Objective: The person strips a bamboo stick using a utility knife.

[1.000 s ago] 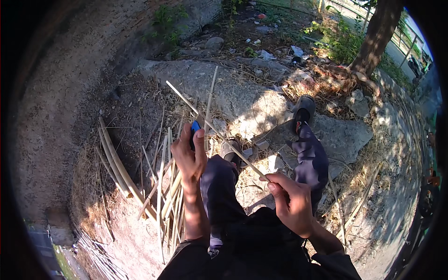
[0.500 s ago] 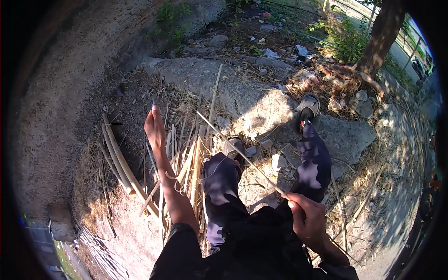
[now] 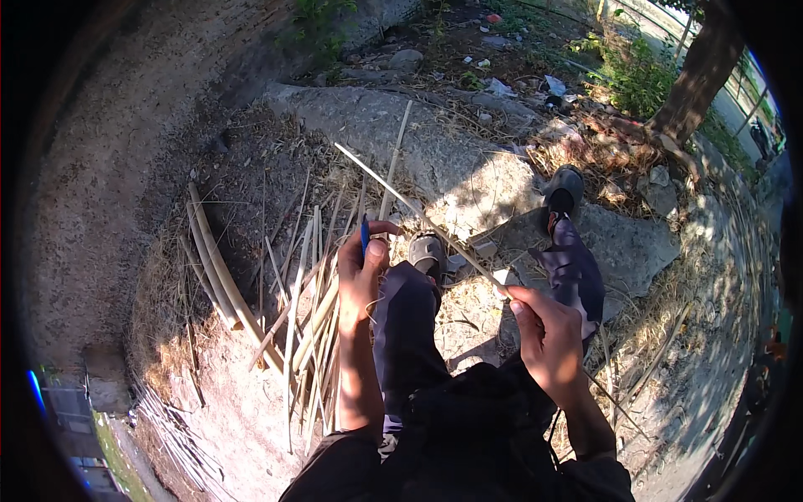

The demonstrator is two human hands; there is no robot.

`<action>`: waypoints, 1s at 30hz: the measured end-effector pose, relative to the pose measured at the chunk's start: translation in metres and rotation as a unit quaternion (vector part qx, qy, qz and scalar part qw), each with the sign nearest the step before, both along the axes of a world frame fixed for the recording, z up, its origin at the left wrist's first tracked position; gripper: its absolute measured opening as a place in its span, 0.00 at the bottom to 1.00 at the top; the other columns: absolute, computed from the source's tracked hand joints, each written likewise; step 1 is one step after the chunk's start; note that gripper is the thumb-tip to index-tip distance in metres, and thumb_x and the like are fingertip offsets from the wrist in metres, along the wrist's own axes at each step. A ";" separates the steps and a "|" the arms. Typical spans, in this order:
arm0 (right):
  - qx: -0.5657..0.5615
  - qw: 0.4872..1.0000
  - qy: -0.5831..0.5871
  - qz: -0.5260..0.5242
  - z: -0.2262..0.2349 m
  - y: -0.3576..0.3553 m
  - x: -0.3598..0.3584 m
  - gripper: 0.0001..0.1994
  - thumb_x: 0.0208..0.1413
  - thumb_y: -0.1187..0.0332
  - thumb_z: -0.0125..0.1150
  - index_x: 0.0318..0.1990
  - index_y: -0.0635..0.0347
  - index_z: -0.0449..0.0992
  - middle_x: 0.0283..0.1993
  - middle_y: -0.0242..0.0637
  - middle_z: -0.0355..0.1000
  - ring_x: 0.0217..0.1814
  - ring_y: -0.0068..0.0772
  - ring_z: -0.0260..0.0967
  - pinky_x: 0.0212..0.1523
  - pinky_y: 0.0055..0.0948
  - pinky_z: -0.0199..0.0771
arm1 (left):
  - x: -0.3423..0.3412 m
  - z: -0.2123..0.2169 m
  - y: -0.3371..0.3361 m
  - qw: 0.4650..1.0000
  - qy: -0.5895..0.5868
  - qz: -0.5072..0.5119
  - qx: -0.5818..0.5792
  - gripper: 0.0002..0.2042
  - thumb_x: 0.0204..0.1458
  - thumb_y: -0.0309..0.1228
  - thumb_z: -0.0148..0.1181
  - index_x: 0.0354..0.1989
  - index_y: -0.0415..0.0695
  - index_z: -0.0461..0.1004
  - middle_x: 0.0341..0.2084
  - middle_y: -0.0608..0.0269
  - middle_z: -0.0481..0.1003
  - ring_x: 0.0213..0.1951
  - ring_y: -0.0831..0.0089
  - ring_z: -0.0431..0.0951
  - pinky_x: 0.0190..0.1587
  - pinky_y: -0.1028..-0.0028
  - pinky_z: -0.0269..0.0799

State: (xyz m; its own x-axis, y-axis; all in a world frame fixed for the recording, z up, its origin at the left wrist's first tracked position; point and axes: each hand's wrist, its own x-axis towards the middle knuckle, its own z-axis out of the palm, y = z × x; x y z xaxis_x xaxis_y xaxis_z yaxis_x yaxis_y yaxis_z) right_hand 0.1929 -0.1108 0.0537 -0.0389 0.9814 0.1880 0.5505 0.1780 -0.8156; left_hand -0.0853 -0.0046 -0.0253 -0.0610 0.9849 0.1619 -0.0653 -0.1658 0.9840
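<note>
Where hands [image 3: 548, 335] grip: pale cane strip [image 3: 418, 213].

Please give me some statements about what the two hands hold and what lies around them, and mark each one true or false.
1. The right hand holds a long thin cane strip that points up and to the left. True.
2. The left hand is empty. False: its grip is closed on a small tool with a blue handle.
3. A pile of split cane strips lies on the ground to the left of the left hand. True.
4. The person is barefoot. False: a shoe shows on the nearer foot and another shoe on the farther one.
5. The ground is a smooth tiled floor. False: it is bare dirt with a rough stone slab and dry straw.
</note>
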 end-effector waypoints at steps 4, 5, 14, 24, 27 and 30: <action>0.000 1.000 -0.005 0.008 0.004 0.000 -0.004 0.10 0.69 0.77 0.62 0.54 0.63 0.83 0.36 0.49 0.82 0.24 0.34 0.75 0.29 0.33 0.71 | 0.011 0.031 -0.009 0.999 -0.030 -0.025 -0.020 0.27 0.67 0.52 0.66 0.54 0.35 0.83 0.26 0.76 0.75 0.27 0.89 0.66 0.30 0.82 0.56; 0.000 1.000 -0.005 0.008 0.003 0.000 -0.005 0.10 0.69 0.77 0.62 0.54 0.63 0.83 0.36 0.49 0.82 0.24 0.34 0.75 0.29 0.33 0.71 | 0.011 0.031 -0.007 0.999 -0.021 -0.011 -0.031 0.23 0.68 0.48 0.67 0.53 0.35 0.84 0.29 0.72 0.79 0.30 0.89 0.69 0.33 0.82 0.59; 0.025 0.999 0.033 0.009 -0.004 -0.003 -0.001 0.09 0.68 0.79 0.63 0.53 0.67 0.83 0.44 0.52 0.85 0.31 0.39 0.84 0.31 0.32 0.80 | 0.022 0.032 -0.004 0.999 -0.008 0.050 0.017 0.11 0.70 0.35 0.66 0.41 0.38 0.83 0.15 0.84 0.62 0.17 0.92 0.53 0.22 0.78 0.40; -0.012 0.998 -0.011 -0.059 -0.018 -0.013 0.056 0.09 0.69 0.78 0.60 0.52 0.64 0.83 0.26 0.39 0.76 0.23 0.28 0.70 0.28 0.29 0.68 | -0.107 -0.043 0.035 0.953 0.133 0.272 0.035 0.06 0.63 0.31 0.71 0.42 0.43 0.82 0.18 0.82 0.66 0.21 0.90 0.57 0.25 0.79 0.48; -0.084 0.986 -0.011 -0.141 -0.021 -0.022 0.075 0.10 0.73 0.73 0.56 0.52 0.61 0.84 0.22 0.30 0.68 0.23 0.18 0.63 0.26 0.27 0.59 | -0.197 -0.174 0.040 0.922 0.281 0.261 -0.052 0.19 0.53 0.38 0.81 0.49 0.43 0.83 0.24 0.75 0.71 0.25 0.83 0.64 0.29 0.75 0.62; -0.006 0.995 0.011 -0.101 -0.032 -0.032 0.100 0.11 0.75 0.69 0.56 0.52 0.64 0.82 0.23 0.27 0.67 0.26 0.15 0.61 0.27 0.25 0.56 | -0.333 -0.344 -0.045 0.779 0.441 0.203 -0.397 0.23 0.55 0.51 0.77 0.46 0.44 0.84 0.16 0.66 0.71 0.18 0.75 0.70 0.23 0.65 0.67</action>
